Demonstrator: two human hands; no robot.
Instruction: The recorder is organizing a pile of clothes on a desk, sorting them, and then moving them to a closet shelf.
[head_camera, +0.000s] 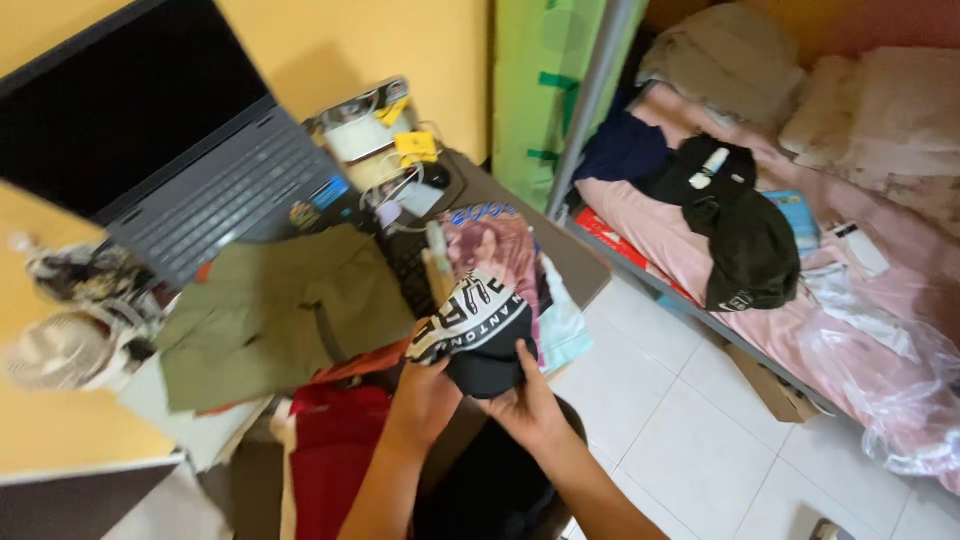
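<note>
1. Both hands meet on a folded black garment (480, 345) with a white printed band, held just above the near edge of the counter (575, 262). The left hand (425, 400) is closed on its lower left corner; the right hand (530, 400) cups the underside, thumb up over the black cloth.
2. Judging by how it drapes, the garment is light, soft and limp. It would sag if pinched at one point, so a hold along the folded edge or from underneath looks best.
3. Just behind it a pinkish printed garment (495, 245) lies on the counter; to the left sits a folded olive garment (275, 310), with red cloth (335, 440) below it.
4. Farther back an open laptop (170, 140) leans against the yellow wall.
5. To the right, across white floor tiles (680, 440), a bed (880, 290) carries dark clothes and plastic wrap.
</note>
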